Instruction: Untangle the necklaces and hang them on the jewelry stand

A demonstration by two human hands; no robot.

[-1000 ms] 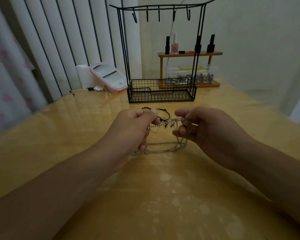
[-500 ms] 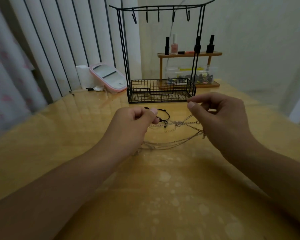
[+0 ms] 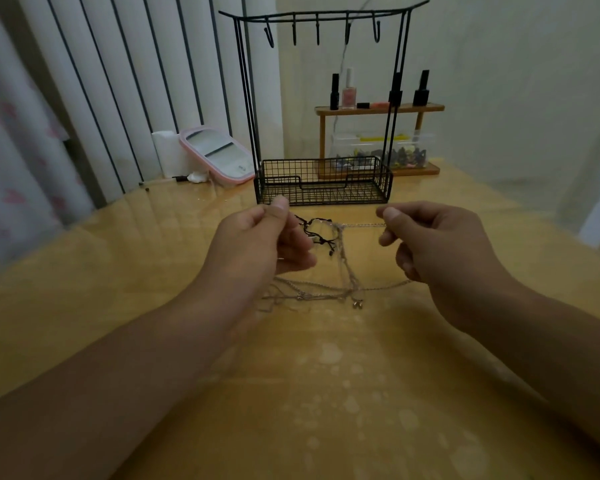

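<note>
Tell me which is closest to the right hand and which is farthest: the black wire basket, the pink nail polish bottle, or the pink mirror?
From the right hand:
1. Black wire basket, just beyond the hand, on the jewelry stand's base.
2. Pink nail polish bottle, farther back, up on the wooden shelf.
3. Pink mirror, far to the left, by the curtain.

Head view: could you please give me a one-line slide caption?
Left hand and right hand pull tangled necklaces apart before an empty stand.

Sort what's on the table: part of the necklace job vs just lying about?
Job: tangled necklaces, pinched by left hand and right hand; black jewelry stand, hooks bare.

Lying about: pink-rimmed mirror, wooden shelf with nail polish bottles, clear plastic box.
</note>
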